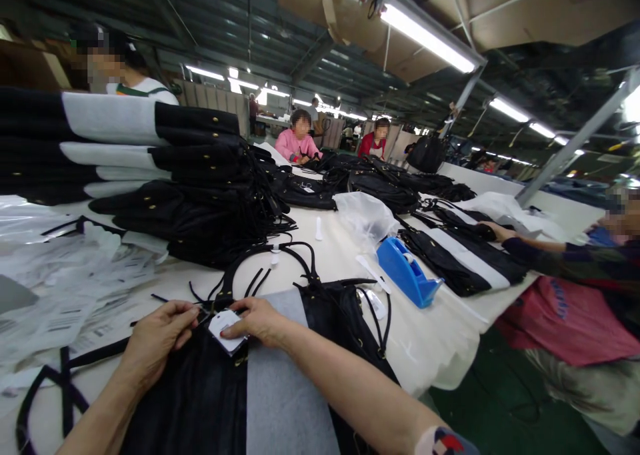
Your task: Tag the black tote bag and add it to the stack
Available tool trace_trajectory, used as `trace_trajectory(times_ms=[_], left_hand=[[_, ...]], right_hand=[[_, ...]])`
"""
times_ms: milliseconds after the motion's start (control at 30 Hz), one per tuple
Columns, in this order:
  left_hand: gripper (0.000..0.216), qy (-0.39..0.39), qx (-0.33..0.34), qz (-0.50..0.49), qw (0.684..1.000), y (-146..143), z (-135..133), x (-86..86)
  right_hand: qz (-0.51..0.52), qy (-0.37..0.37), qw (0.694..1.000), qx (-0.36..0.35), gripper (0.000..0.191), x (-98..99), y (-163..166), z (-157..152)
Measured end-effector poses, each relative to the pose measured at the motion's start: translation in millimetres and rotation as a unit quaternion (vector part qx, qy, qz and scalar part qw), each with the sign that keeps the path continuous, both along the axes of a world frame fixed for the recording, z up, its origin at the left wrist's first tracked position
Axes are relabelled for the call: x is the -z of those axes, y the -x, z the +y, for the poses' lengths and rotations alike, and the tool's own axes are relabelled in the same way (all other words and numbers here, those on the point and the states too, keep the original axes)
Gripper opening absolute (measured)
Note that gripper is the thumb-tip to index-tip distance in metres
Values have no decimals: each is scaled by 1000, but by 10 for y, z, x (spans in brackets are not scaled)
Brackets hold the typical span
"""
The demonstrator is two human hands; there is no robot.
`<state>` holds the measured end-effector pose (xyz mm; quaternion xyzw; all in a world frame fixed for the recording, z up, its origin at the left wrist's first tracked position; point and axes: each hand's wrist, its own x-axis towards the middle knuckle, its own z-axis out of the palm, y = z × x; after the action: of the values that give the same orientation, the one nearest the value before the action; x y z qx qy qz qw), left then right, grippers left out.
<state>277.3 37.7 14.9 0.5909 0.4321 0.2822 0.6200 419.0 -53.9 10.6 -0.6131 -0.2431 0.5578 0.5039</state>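
A black and grey bag (280, 388) lies on the white table (440, 335) right in front of me, its black straps (300, 262) looping away from me. A small white hang tag (225, 325) rests on the bag's top edge. My left hand (155, 338) pinches something small at the bag's top edge, just left of the tag. My right hand (257, 320) has its fingers closed on the tag's right side.
A tall stack of black and grey bags (165, 168) rises at the left, loose printed sheets (65, 295) beside it. A blue tape dispenser (407, 272) and a clear plastic bag (367, 218) lie at centre. A person in red (575, 302) reaches across bags at the right; others sit farther back.
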Motion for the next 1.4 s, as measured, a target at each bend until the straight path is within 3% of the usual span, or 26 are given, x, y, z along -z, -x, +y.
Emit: trace_trajectory(times_ms=[200,400,600,967,1200,1400], left_hand=[[30,35,120,24,992,184,-196,-94],[31,116,148,-79,979,390,-330,-76],[30,119,146,-107,976,469,-357,-47],[37,140,193,-114,964,589,-586,-127],[42,178,147,-145,962,605,-698,-160],[46,180,79,-197,960,554,-707,-137]], right_hand=[[82,51,995,-13,14,-174,92,-21],[108,104,986,-72,12,-199,124,-103],[122,121,978,-114,8,-172,148,-94],[52,19,998,24,8,-56,471,-108],[31,-53,995,80,7,-24,541,-45],[82,-76,986,121,7,-13,630,67]])
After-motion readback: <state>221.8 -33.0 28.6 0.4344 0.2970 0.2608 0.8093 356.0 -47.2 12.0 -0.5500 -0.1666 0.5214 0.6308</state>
